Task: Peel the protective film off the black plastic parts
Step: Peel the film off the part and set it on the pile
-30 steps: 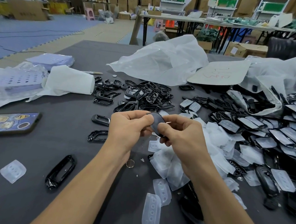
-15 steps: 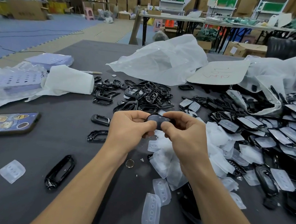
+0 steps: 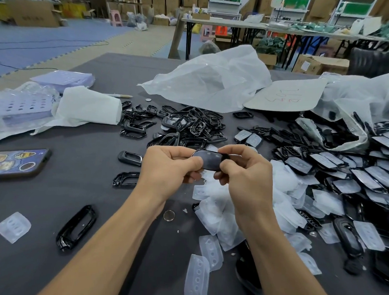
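A flat oval black plastic part is held above the dark grey table, pinched at its ends by the curled left hand and right hand.

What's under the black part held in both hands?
Peeled film pieces heaped on the grey table lie below the black part, pinched by left hand and right hand. The hands hide the heap's far edge.

Red handwriting on the white sheet is illegible.
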`<move>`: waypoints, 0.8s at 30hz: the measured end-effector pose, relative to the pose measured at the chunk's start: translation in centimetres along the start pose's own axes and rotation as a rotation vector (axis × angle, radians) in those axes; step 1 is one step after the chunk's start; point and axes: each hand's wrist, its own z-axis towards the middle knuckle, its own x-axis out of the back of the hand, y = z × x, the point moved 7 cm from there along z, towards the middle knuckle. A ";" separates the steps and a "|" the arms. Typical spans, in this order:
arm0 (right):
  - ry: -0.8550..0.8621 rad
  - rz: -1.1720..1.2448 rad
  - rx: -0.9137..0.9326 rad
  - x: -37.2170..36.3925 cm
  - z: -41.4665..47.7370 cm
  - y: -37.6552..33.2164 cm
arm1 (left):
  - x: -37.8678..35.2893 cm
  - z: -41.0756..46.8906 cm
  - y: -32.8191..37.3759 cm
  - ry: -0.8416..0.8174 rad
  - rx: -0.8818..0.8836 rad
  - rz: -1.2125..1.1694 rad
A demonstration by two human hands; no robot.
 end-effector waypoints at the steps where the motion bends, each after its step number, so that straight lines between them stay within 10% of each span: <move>1: 0.009 -0.031 0.025 0.1 0.0 -0.1 | -0.1 0.0 0.1 -0.011 -0.020 0.026; 24: -0.079 -0.107 0.021 -0.2 0.4 0.1 | -0.5 0.0 0.3 -0.100 -0.055 0.092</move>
